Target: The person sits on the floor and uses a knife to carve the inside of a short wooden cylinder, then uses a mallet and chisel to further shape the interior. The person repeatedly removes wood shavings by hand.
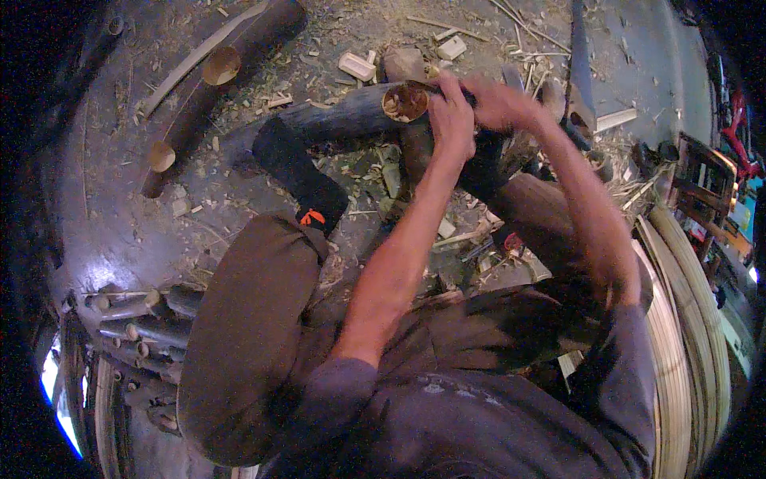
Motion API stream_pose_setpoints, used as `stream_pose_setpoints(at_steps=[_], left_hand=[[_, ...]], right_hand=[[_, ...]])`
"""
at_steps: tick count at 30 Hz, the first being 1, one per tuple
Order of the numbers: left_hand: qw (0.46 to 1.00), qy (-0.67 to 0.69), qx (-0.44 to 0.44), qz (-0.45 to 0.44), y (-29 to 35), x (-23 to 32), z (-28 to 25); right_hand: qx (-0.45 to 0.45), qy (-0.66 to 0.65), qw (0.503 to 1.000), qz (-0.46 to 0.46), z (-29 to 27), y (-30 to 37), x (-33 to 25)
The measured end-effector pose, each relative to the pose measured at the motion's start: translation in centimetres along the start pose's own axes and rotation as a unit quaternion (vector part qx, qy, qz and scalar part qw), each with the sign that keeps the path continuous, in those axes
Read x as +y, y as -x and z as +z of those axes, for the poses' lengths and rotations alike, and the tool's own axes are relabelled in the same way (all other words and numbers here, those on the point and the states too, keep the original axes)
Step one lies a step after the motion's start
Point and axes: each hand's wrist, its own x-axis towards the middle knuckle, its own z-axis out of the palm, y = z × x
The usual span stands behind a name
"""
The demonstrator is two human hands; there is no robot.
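a person sits on the floor [120,231], seen from above, both arms reaching toward the upper middle of the frame. the left hand [451,120] is wrapped shut around the top of a dark bamboo piece [343,118] just beside its open cut end, which shows a hollow pale inside. the right hand [503,104] sits just beside it on the right, fingers curled closed, but what its grip has hold of is too blurred to tell. the bamboo piece lies across the upper middle, above a foot in a black sock [303,172]. two more cut bamboo tubes [199,96] lie at the upper left. a bundle of thin bamboo poles [136,319] rests at the lower left, and curved pale strips [686,319] run along the right edge. shavings litter the floor.
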Motion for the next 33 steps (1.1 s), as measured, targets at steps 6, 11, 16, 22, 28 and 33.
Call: stream_pose_setpoints(at_steps=[6,11,16,22,28,33], left_hand=[[0.998,0.064,-0.003,0.014,-0.8,-0.8,-0.4],[0.977,-0.199,0.027,0.069,2.1,-2.7,-3.1],[0.900,-0.425,0.019,0.098,1.5,-2.7,-6.7],[0.711,-0.688,-0.144,0.029,0.0,6.7,-11.2],[0.792,-0.582,-0.165,0.085,-2.8,2.9,-10.8],[0.924,-0.335,-0.010,0.182,2.3,-4.2,-8.9]], right_hand=[[0.008,-0.010,1.000,0.008,-0.2,0.7,-1.6],[0.041,-0.226,0.970,-0.081,8.3,1.5,2.1],[0.162,-0.400,0.898,-0.087,14.8,1.5,-0.5],[0.339,-0.614,0.712,0.034,21.3,-4.2,-11.2],[0.378,-0.463,0.802,-0.006,18.8,-4.0,-7.7],[0.129,-0.335,0.931,-0.059,13.4,2.5,-2.2]])
